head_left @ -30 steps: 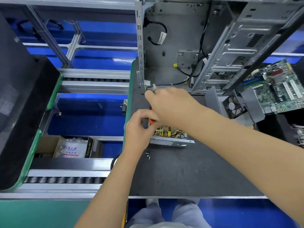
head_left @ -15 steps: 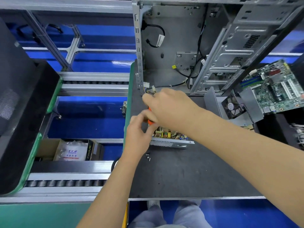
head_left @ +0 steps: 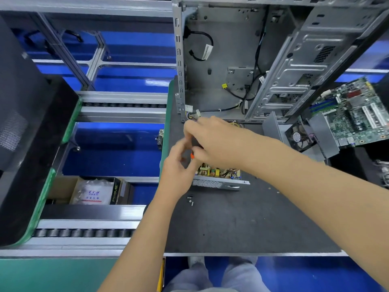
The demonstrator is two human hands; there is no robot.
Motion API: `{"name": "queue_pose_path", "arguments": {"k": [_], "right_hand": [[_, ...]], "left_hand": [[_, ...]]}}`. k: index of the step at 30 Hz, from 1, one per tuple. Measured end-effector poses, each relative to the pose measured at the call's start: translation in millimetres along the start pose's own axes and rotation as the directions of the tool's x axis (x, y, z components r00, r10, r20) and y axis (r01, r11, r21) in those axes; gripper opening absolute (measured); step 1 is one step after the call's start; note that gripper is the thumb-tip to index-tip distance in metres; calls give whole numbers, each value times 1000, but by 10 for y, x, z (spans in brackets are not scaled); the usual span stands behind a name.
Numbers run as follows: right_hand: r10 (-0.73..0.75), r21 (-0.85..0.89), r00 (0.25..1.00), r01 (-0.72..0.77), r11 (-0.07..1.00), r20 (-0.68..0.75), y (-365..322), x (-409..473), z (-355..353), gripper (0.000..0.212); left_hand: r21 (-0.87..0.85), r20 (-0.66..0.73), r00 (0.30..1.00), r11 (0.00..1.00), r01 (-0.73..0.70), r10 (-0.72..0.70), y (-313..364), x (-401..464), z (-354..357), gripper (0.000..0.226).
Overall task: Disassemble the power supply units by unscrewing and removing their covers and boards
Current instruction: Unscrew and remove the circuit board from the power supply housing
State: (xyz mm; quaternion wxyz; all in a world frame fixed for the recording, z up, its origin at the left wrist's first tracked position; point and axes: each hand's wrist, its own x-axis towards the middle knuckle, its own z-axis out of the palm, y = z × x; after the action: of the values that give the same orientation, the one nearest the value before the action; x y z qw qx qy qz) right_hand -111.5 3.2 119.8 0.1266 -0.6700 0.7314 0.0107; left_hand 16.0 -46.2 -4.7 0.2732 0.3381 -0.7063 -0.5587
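Dark matting covers the tabletop (head_left: 242,224), with blue floor beyond. My right hand (head_left: 219,142) curls its fingers (head_left: 200,153) around an orange-handled screwdriver (head_left: 192,155), held above the power supply unit (head_left: 219,178). My left hand (head_left: 179,165) sits just beside it, fingers (head_left: 184,144) loosely curled and blurred; whether they hold anything I cannot tell. The unit lies open near the tabletop's left edge, its board (head_left: 219,171) exposed. Loose screws (head_left: 190,200) lie just in front. An empty computer case (head_left: 242,60) stands behind; a fan (head_left: 300,138) and motherboard (head_left: 353,112) lie to the right.
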Motion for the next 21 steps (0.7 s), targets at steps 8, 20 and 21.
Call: {"name": "queue_pose_path", "arguments": {"k": [8,20,21], "right_hand": [[-52,-40,998,50,998,-30,-23,-26,10,31],[113,-49,989,-118,992,-93,4,-52,64,48],[133,-117,984,-147,982,-119,16,-43,80,48]], "left_hand": [[31,54,997,999,44,-45,60,12,-3,35],[-25,28,999,999,-35,35,-50,-54,-26,20],[-43,-17,1000,999,-21,20,-78,-63,-43,18]]}}
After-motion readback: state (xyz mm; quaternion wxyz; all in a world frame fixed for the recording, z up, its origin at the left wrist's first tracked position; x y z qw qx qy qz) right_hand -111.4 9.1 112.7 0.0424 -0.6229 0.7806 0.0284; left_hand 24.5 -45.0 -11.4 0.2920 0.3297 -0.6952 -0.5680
